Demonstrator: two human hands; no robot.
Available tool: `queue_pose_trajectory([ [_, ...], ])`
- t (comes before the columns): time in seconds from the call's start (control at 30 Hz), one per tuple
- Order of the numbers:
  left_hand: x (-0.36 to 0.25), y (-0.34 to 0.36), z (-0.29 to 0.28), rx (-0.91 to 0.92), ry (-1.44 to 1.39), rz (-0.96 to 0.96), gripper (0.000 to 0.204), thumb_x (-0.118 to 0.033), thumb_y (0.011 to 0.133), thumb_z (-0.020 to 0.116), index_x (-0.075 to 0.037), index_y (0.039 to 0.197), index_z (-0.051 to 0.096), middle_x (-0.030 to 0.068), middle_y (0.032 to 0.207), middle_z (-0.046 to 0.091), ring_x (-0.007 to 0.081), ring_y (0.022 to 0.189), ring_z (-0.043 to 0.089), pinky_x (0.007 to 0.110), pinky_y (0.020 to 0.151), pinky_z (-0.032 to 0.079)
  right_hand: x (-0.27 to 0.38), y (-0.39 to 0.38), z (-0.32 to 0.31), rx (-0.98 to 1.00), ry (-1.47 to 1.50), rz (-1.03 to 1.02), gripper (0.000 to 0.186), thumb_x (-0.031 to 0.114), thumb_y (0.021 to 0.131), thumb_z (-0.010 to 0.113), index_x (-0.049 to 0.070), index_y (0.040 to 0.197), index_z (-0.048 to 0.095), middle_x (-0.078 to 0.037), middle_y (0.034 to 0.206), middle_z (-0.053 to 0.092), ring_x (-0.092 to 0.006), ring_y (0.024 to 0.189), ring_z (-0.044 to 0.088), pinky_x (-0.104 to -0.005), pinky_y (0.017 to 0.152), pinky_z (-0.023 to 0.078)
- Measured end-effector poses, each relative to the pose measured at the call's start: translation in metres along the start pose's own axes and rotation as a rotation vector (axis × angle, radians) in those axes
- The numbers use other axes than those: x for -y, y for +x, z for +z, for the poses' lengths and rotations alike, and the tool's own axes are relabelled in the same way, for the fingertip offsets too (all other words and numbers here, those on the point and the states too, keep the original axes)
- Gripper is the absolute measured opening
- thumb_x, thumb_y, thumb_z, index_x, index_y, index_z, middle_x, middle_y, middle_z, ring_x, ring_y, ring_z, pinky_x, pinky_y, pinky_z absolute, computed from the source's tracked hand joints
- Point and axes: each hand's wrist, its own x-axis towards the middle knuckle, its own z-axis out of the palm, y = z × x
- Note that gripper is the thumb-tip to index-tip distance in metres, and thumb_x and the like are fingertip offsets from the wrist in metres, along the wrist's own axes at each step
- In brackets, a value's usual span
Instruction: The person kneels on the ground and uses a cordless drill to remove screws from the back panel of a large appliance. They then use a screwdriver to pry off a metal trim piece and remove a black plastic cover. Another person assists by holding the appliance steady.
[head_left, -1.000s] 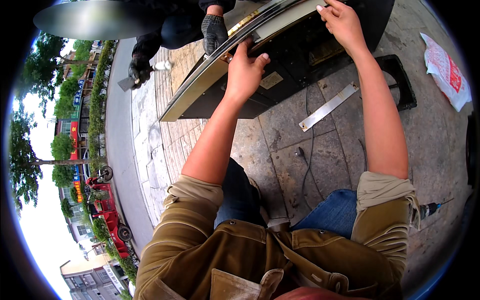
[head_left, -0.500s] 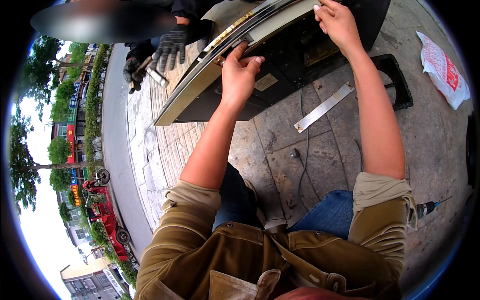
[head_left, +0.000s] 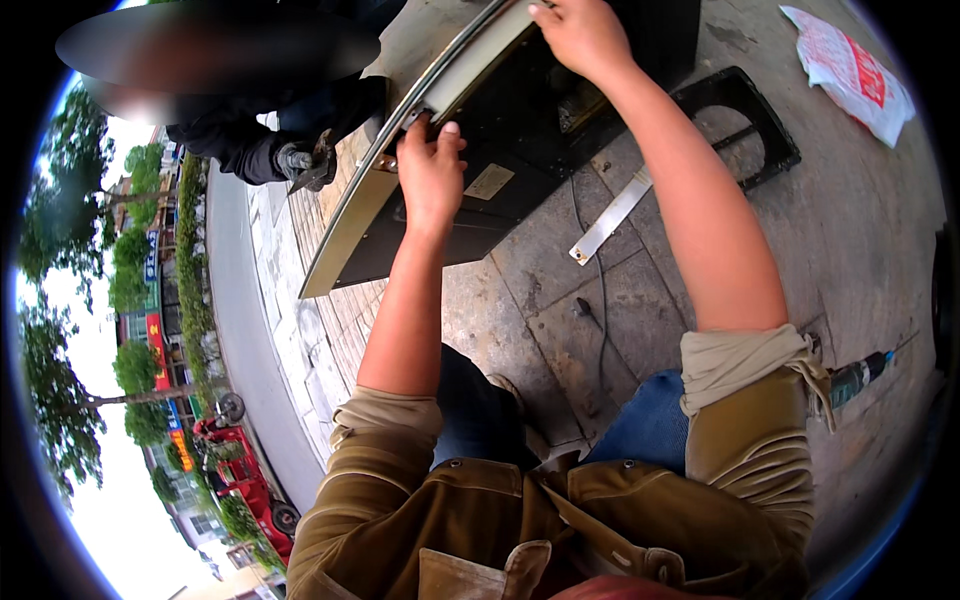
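Observation:
A large black appliance casing [head_left: 400, 240] with a pale metal border and a label on its face stands tilted on the paving in front of me. My left hand [head_left: 432, 178] is closed at its upper edge, fingers curled beside a small bracket on the pale strip, thumb raised. Farther along the same edge, at the top of the picture, my right hand [head_left: 590, 42] grips with thumb and fingers; its fingertips are partly hidden. Across the casing, a co-worker's gloved hand [head_left: 305, 165] holds a small tool with a pointed end, too blurred to name.
On the paving lie a flat metal strip [head_left: 607, 222], a black frame with a round opening [head_left: 757, 115], a cord with a plug [head_left: 583, 307], a white and red plastic bag [head_left: 858, 78] and a cordless drill [head_left: 853, 378]. A red three-wheeler [head_left: 245, 470] stands by the road at left.
The casing and both my hands have shifted left in the picture as the view turned. The co-worker's gloved hands, apart before with a hammer-like tool in one, are now closer together.

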Motion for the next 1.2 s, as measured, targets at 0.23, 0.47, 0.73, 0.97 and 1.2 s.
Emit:
queue_pose_trajectory([
  [0.23,-0.006,0.003,0.004,0.010,-0.078,-0.015,0.044,-0.023,0.096,0.049,0.007,0.126,0.041,0.0138,0.105,0.058,0.0166,0.088,0.064,0.026,0.059,0.051,-0.012,-0.010,-0.011,-0.177,0.152,0.048,0.024,0.019,0.081,0.062,0.002,0.098,0.064,-0.018,0.074,0.064,-0.0342,0.070,0.063,-0.0421,0.062,0.049],
  [0.47,-0.010,0.001,0.007,0.031,-0.043,-0.031,0.039,-0.024,0.096,0.048,0.003,0.124,0.043,0.0102,0.112,0.056,0.0184,0.090,0.064,0.028,0.063,0.049,-0.023,-0.012,-0.019,-0.021,0.180,0.025,0.021,0.019,0.077,0.067,0.004,0.091,0.062,-0.017,0.072,0.064,-0.0349,0.068,0.063,-0.0433,0.061,0.048],
  [0.73,-0.010,0.008,0.012,-0.018,-0.143,-0.056,0.033,-0.027,0.098,0.045,0.000,0.117,0.043,0.0088,0.107,0.052,0.0182,0.082,0.064,0.028,0.059,0.050,-0.030,-0.010,-0.017,-0.080,0.299,0.025,0.021,0.018,0.076,0.067,0.004,0.090,0.063,-0.019,0.081,0.064,-0.0364,0.078,0.062,-0.0440,0.068,0.047],
  [0.97,-0.012,0.005,0.012,-0.021,-0.237,-0.079,0.029,-0.027,0.097,0.045,-0.004,0.114,0.041,0.0078,0.108,0.049,0.0191,0.083,0.063,0.029,0.061,0.050,-0.028,-0.011,-0.020,0.011,0.277,0.046,0.020,0.017,0.077,0.066,0.004,0.092,0.064,-0.019,0.083,0.064,-0.0365,0.080,0.062,-0.0437,0.071,0.047],
  [1.2,-0.010,0.007,0.022,-0.048,-0.235,-0.054,0.029,-0.025,0.096,0.048,-0.003,0.115,0.044,0.0079,0.107,0.051,0.0199,0.083,0.064,0.031,0.064,0.050,-0.047,-0.007,0.012,-0.137,0.165,0.029,0.035,0.024,0.080,0.066,0.012,0.112,0.063,-0.010,0.102,0.066,-0.0269,0.096,0.063,-0.0386,0.081,0.051],
])
